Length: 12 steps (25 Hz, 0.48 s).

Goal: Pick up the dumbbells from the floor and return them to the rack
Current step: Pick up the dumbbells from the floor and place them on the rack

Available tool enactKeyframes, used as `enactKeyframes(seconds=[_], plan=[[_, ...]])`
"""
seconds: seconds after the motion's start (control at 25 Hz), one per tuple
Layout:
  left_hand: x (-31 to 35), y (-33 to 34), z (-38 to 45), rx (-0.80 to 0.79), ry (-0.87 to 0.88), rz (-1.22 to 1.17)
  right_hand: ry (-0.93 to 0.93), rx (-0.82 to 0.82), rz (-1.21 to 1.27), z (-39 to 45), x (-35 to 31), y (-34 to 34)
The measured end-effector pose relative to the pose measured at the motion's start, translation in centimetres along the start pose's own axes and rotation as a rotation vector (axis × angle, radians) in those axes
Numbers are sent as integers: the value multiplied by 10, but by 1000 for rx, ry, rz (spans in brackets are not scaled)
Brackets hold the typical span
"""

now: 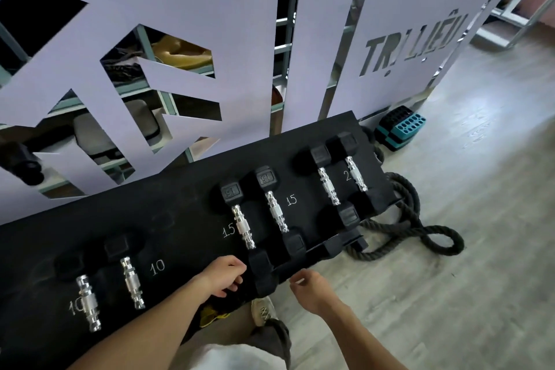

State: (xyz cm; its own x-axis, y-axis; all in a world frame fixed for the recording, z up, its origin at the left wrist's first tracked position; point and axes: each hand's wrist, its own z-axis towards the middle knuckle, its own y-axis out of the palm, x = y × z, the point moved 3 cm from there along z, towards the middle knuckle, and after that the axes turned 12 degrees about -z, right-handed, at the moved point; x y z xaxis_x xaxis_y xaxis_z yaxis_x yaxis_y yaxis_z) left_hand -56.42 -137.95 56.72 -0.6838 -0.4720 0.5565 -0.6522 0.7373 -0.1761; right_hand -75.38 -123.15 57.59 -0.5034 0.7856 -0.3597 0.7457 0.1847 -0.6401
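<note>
A long black rack [186,213] carries three pairs of black dumbbells with chrome handles. The pair marked 10 [132,282] lies at the left, the pair marked 15 [244,228] in the middle, a third pair [329,186] at the right. My left hand [223,278] hovers with loosely curled fingers just left of the near head of a 15 dumbbell [261,275] and holds nothing. My right hand [312,288] hangs just right of that head, fingers relaxed, also holding nothing.
A thick black rope [420,228] lies coiled on the pale wood floor right of the rack. A teal and black box [401,126] stands by the lilac cut-out panel [210,9] behind the rack. My shoe [262,311] shows under the rack's front edge.
</note>
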Motion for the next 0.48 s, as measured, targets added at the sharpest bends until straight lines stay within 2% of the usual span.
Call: enactKeyframes(seconds=[0.24,0.48], plan=[[40,-5,64,139,-10,-201,-21,-86,-114,81,-24,-42],[60,-19,89,92,-36,-265,-52,-127,-170,147,-70,-59]])
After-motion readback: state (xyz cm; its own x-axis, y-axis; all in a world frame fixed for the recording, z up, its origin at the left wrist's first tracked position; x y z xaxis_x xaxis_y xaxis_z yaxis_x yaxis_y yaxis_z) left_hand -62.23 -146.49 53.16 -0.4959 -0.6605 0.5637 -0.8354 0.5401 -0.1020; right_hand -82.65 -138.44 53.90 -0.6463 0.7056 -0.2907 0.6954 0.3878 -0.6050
